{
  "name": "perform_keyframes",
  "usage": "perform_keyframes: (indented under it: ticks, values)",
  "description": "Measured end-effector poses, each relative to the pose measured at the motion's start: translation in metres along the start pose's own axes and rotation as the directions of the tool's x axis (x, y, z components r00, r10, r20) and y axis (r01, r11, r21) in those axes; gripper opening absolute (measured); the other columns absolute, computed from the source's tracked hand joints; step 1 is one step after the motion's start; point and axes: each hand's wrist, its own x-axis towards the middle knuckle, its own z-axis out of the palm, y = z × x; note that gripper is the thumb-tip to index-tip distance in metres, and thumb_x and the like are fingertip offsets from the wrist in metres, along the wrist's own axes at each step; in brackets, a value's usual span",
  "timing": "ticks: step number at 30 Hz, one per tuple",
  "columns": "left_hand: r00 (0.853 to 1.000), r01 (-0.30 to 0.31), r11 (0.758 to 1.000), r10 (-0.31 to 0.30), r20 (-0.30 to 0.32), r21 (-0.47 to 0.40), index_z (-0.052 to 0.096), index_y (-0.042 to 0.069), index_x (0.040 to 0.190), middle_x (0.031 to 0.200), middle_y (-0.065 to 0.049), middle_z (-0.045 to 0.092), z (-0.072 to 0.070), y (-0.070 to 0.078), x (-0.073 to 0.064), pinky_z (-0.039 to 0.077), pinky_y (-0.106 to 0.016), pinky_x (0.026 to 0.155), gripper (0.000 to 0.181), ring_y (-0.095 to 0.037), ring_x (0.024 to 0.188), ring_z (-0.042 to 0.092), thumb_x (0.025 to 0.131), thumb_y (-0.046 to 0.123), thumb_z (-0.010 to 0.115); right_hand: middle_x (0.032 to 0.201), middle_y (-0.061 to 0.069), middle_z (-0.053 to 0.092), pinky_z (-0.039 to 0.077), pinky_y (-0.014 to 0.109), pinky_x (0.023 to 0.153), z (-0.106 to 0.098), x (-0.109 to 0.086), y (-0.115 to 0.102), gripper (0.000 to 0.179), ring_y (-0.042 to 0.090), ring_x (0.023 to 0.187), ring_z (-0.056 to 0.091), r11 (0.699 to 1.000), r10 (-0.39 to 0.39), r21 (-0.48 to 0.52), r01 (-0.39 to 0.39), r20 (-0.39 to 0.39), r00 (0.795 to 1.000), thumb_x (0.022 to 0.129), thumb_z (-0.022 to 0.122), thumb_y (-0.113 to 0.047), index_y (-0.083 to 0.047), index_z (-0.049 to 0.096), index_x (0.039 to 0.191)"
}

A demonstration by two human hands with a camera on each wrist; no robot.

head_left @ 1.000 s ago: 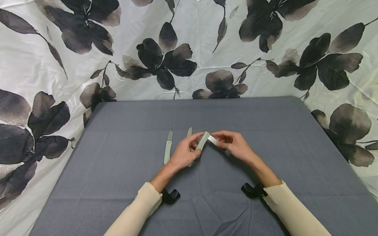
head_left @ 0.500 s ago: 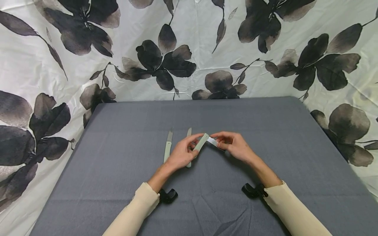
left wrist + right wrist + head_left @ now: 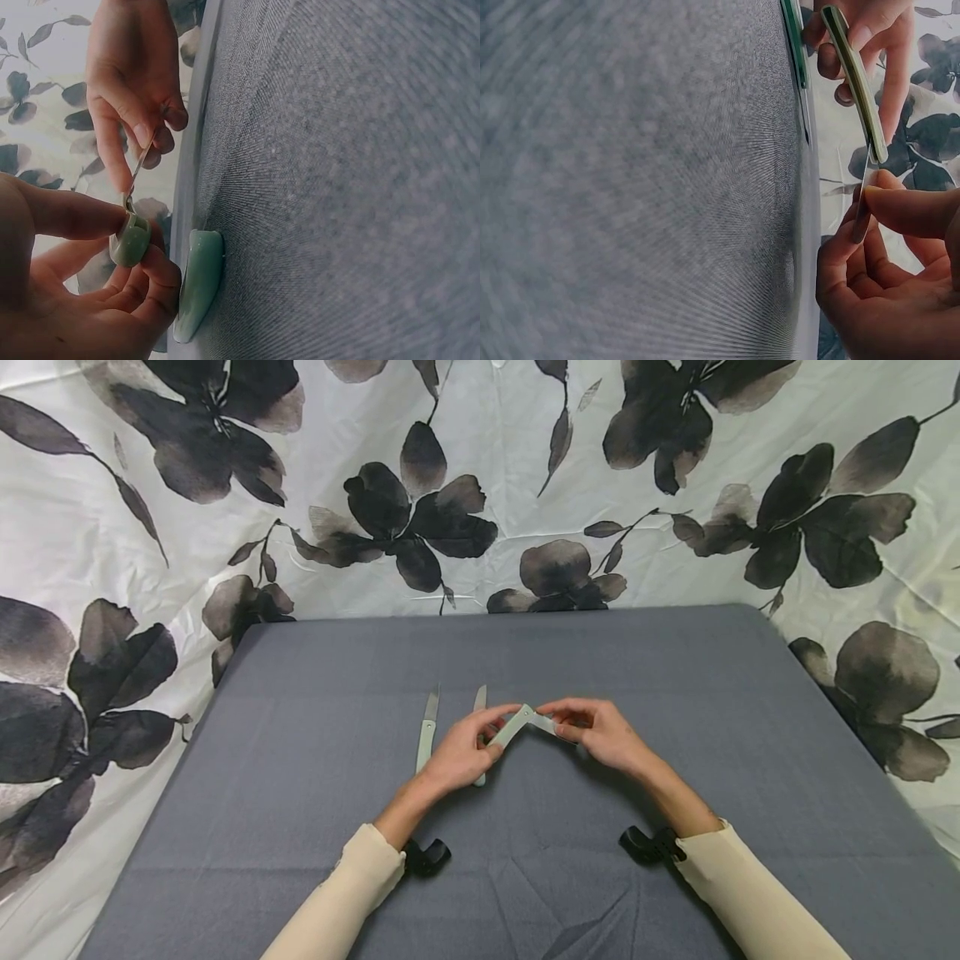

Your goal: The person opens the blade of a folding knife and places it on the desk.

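Above the table I hold a folding knife with a pale green handle, its blade swung partly out at a wide angle. My left hand grips the handle between thumb and fingers. With thumb and fingertips, my right hand pinches the blade; in the right wrist view the blade runs between them. A second pale green folding knife lies unfolded left of my left hand. A third unfolded knife lies behind that hand, its handle partly hidden; the left wrist view shows its green handle close up.
A grey cloth covers the table, with creases near the front. Behind it hangs a white sheet printed with dark flowers. Black wrist mounts stick out from both cream sleeves.
The handle has tilted lower toward the left and the angle between it and the blade has widened. Both hands keep their hold; the two knives on the table stay put.
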Motion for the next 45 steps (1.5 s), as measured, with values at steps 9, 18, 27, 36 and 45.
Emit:
perform_keyframes:
  ticks: [9,18,27,36,45]
  values:
    - [1.0,-0.011,1.0,0.011,0.004,0.026,0.055,0.025,0.152,0.126,-0.008,0.063,0.0,0.001,0.0,0.052,-0.036,0.079,0.06,-0.019,0.097,0.062,0.097,0.001,0.055,0.124,0.015,0.073,0.051,0.025,0.074,-0.001,-0.001,0.0,0.03,0.02,0.094,0.065,1.0,-0.022,-0.019,0.022,-0.001,1.0,0.101,0.065,-0.005,-0.01,0.073,0.13]
    - [0.999,-0.018,0.999,0.016,0.028,0.047,0.057,0.024,0.151,0.124,-0.009,0.064,-0.001,0.002,0.0,0.052,-0.037,0.081,0.061,-0.021,0.098,0.063,0.095,-0.001,0.054,0.126,0.015,0.073,0.047,0.025,0.068,-0.003,-0.002,-0.001,0.028,0.017,0.085,0.059,0.997,-0.046,-0.055,0.045,-0.013,0.999,0.101,0.065,-0.005,-0.011,0.076,0.126]
    - [0.998,-0.031,0.996,0.027,0.055,0.08,0.058,0.024,0.15,0.126,-0.01,0.064,-0.004,0.004,-0.001,0.053,-0.037,0.083,0.06,-0.021,0.101,0.063,0.094,0.0,0.056,0.122,0.012,0.073,0.05,0.026,0.071,-0.005,-0.004,-0.003,0.027,0.019,0.089,0.06,0.997,-0.045,-0.066,0.045,0.001,0.999,0.1,0.066,-0.006,-0.015,0.077,0.124]
    - [0.993,-0.057,0.992,0.044,0.111,0.116,0.056,0.025,0.151,0.131,-0.01,0.063,-0.012,0.005,-0.005,0.05,-0.04,0.089,0.061,-0.024,0.109,0.061,0.096,-0.001,0.053,0.108,0.01,0.072,0.049,0.027,0.068,-0.007,-0.003,-0.003,0.028,0.019,0.088,0.059,0.995,-0.054,-0.086,0.057,0.039,0.998,0.1,0.066,-0.006,-0.017,0.078,0.122]
    - [0.987,-0.083,0.988,0.063,0.15,0.132,0.057,0.023,0.151,0.129,-0.011,0.064,-0.014,0.005,-0.005,0.048,-0.036,0.083,0.064,-0.025,0.108,0.063,0.094,-0.004,0.053,0.107,0.009,0.072,0.05,0.028,0.073,-0.008,-0.004,-0.003,0.028,0.017,0.089,0.059,0.99,-0.09,-0.104,0.095,0.051,0.995,0.1,0.066,-0.003,-0.017,0.079,0.12]
